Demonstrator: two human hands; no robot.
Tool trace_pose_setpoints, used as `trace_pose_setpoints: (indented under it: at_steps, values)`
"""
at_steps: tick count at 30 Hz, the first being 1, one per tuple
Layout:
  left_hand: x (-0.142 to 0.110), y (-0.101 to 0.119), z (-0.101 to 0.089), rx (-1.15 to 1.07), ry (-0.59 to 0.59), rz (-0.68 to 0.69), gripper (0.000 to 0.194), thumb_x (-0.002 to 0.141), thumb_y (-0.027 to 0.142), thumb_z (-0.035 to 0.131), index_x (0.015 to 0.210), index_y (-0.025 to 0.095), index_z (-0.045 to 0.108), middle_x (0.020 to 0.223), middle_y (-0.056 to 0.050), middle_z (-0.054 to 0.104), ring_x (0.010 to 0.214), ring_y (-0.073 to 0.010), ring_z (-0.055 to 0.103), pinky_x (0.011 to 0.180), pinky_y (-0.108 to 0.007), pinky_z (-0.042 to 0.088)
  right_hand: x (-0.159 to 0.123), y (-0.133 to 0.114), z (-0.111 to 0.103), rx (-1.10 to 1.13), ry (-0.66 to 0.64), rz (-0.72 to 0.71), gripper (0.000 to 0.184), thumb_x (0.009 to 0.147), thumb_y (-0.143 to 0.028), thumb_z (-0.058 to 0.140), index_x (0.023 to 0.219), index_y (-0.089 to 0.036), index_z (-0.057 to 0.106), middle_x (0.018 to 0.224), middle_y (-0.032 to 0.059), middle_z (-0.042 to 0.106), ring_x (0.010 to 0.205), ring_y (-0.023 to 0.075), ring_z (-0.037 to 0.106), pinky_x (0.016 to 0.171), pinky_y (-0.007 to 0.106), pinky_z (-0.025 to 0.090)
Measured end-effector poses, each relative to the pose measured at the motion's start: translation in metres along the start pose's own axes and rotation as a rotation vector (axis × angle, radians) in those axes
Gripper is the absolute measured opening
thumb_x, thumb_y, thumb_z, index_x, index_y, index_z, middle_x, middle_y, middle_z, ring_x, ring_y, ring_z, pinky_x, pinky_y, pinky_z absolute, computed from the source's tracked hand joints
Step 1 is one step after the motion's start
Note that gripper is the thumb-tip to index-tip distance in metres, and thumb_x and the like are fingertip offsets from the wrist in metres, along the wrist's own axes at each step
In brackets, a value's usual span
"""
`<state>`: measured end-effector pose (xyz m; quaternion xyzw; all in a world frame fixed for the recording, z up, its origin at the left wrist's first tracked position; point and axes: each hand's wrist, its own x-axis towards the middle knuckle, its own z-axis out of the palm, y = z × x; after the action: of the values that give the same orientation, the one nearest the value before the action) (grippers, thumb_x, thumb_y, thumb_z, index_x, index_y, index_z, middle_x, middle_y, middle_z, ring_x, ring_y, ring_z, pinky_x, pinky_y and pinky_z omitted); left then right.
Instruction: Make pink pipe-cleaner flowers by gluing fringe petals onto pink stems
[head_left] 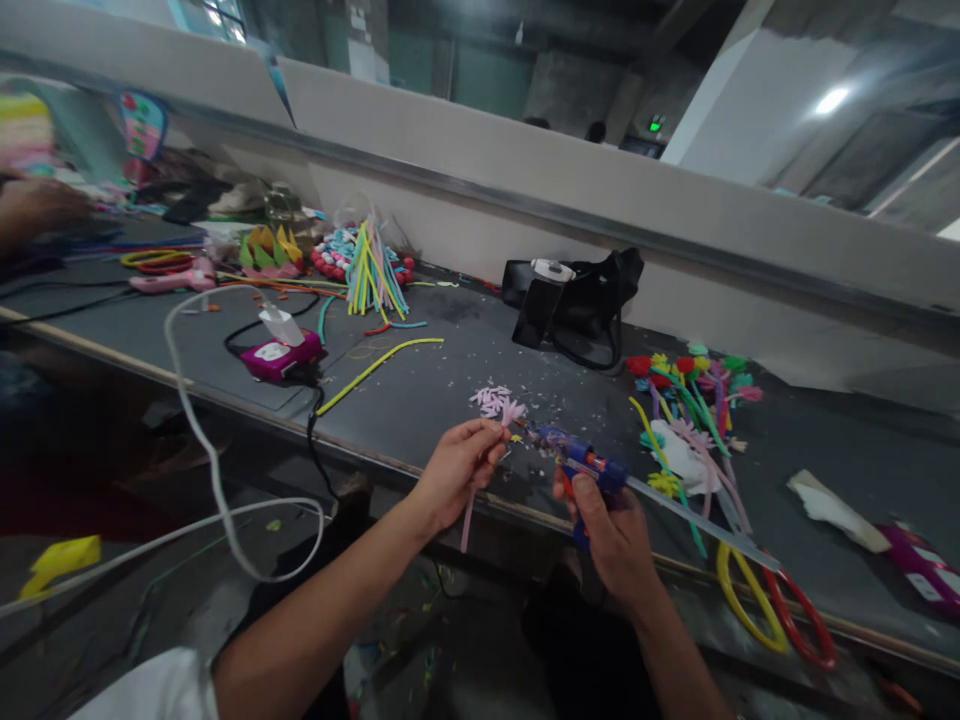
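My left hand (474, 462) pinches a pink pipe-cleaner flower (512, 411), its stem hanging down below my fingers. In my right hand (609, 525) is a blue hot glue gun (574, 452), its nozzle pointing left, close to the flower. A long clear glue stick (701, 522) sticks out of the gun's back end. Just behind the flower lies a small pile of short pink pieces (491, 401) on the dark table. My right fingers wrap round the gun's handle near its orange trigger.
Colourful pipe-cleaner flowers (686, 385) lie to the right, beside scissors with yellow and red handles (776, 610) overhanging the edge. A black strap with a device (574, 300) lies behind. At left are a purple power strip (281, 355), a white cable (214, 450) and another person's hand (41, 210).
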<state>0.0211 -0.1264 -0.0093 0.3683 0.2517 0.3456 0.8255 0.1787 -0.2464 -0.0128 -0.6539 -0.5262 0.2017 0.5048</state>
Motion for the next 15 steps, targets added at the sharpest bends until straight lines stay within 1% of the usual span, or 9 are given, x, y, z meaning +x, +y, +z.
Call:
trace_pose_setpoints:
  at_steps: [7,12,15]
  values:
    - [0.0007,-0.0013,-0.0012,0.016,-0.022,0.006,0.023,0.077,0.034,0.07,0.081,0.014,0.06,0.055,0.006,0.044,0.039,-0.0014,0.027,0.038,-0.018,0.012,0.0018,0.0008,-0.0007,-0.122,0.004,-0.075,0.04,0.094,-0.048,0.043,0.084,-0.019,0.069,0.076,0.0044,0.068,0.069,0.0174,0.061,0.063,0.027,0.048]
    - [-0.0001,-0.001,-0.001,0.009,-0.017,0.005,0.023,0.075,0.033,0.071,0.08,0.014,0.06,0.055,0.006,0.044,0.039,-0.0014,0.027,0.038,-0.018,0.012,0.0013,0.0025,-0.0014,-0.133,-0.008,-0.086,0.04,0.095,-0.047,0.042,0.083,-0.019,0.068,0.08,0.0053,0.069,0.074,0.0184,0.063,0.066,0.028,0.049]
    - [-0.0004,-0.0008,-0.0005,0.006,-0.009,0.0,0.023,0.074,0.033,0.072,0.08,0.014,0.06,0.054,0.006,0.044,0.039,-0.0015,0.027,0.038,-0.018,0.012,0.0013,0.0012,-0.0016,-0.161,-0.001,-0.093,0.04,0.095,-0.047,0.042,0.081,-0.019,0.067,0.077,0.0052,0.07,0.072,0.0183,0.064,0.066,0.028,0.048]
